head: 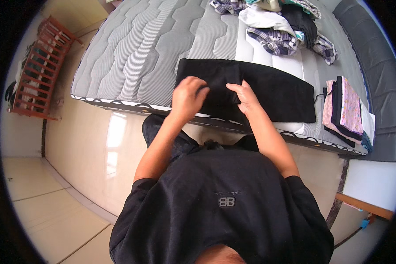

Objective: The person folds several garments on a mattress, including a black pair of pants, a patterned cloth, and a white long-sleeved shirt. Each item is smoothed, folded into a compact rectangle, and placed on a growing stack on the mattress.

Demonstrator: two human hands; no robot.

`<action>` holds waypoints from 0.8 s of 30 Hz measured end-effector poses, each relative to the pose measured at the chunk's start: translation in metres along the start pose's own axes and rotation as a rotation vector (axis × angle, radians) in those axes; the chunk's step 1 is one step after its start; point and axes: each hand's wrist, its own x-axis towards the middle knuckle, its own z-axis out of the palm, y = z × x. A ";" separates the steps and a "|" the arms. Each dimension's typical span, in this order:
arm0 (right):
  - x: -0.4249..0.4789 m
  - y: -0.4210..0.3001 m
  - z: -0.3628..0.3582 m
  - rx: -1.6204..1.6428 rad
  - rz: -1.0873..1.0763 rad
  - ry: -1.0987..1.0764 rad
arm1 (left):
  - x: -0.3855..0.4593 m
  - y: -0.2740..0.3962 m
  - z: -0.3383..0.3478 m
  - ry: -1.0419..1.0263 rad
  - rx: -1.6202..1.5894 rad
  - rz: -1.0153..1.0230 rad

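A black cloth garment [280, 95] lies spread on the mattress [118, 66] near its front edge, with a folded-over part around its middle. My left hand [188, 97] is over the garment's left part, its fingers curled and slightly blurred; whether it grips cloth cannot be told. My right hand [246, 94] is at the folded-over part, thumb pointing left, and the cloth's edge runs between its thumb and fingers. To the right of the garment stands a stack of folded clothes [351, 109], pink patterned, black and white.
A loose heap of clothes [274, 29], white, black and plaid, lies farther back on the mattress. A grey padded headboard [373, 59] borders the right side. A reddish wooden slatted rack [41, 69] with things in it stands on the floor at the left.
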 end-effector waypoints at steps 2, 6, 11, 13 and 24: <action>-0.014 -0.017 0.013 -0.054 -0.115 -0.114 | 0.001 -0.014 -0.010 0.033 0.127 -0.032; -0.032 -0.039 0.008 0.015 -0.183 -0.155 | 0.000 -0.046 -0.002 -0.038 0.345 -0.035; -0.013 -0.024 -0.030 -0.039 -0.145 0.035 | -0.014 -0.072 0.035 -0.246 0.516 -0.119; -0.016 -0.018 -0.029 -0.142 -0.215 0.113 | -0.012 -0.068 0.032 -0.276 0.484 -0.127; -0.045 -0.056 0.009 -1.416 -1.010 0.299 | 0.021 -0.038 0.042 -0.300 0.568 -0.072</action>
